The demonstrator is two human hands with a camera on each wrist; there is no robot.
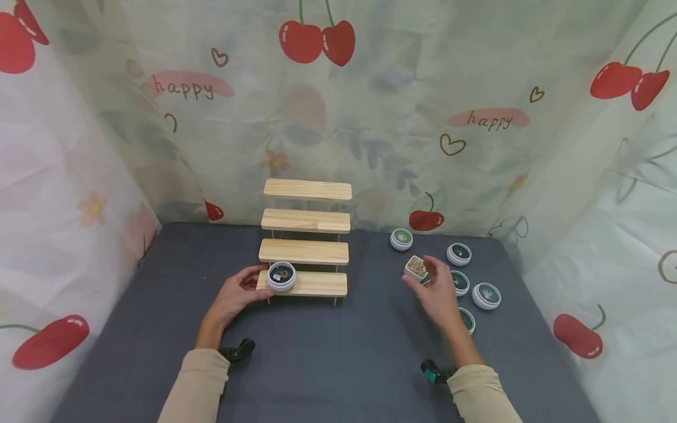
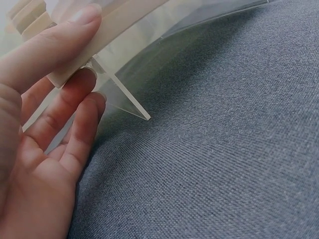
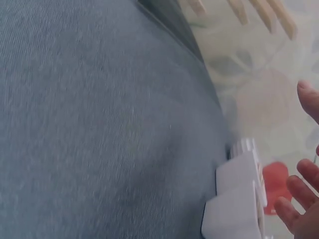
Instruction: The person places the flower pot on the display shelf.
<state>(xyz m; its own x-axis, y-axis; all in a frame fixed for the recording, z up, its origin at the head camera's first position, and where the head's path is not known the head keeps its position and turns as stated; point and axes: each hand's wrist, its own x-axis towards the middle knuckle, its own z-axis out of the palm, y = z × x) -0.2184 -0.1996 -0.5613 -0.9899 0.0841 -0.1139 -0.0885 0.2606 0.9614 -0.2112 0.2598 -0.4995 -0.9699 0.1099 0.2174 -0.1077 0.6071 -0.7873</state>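
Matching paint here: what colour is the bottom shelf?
The bottom shelf is pale tan, clearest in the head view.

Bare left hand (image 1: pixel 235 295): pinching, thumb above, bent fingers beneath
Bare right hand (image 1: pixel 440 295): thumb parted from loosely bent fingers
Beige-sleeved left forearm (image 1: pixel 195 385): stretched forward
Beige-sleeved right forearm (image 1: pixel 482 392): angled inward

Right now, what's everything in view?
Table: 1, dark grey-blue, below everything.
Tiered stand: 1, pale wood, towards table's back.
Round container: 1, white, dark top, on lowest shelf.
Round containers: 5, white, greenish tops, table's right.
Square pots: at least 2, white, beside those containers.
Printed sheeting: count unclear, pale and red, back and sides.
Wrist devices: 2, black, one part-green, wrists.
Sleeves: 2, beige, forearms.
Left hand: 1, gripping lowest shelf.
Right hand: 1, by square pots.
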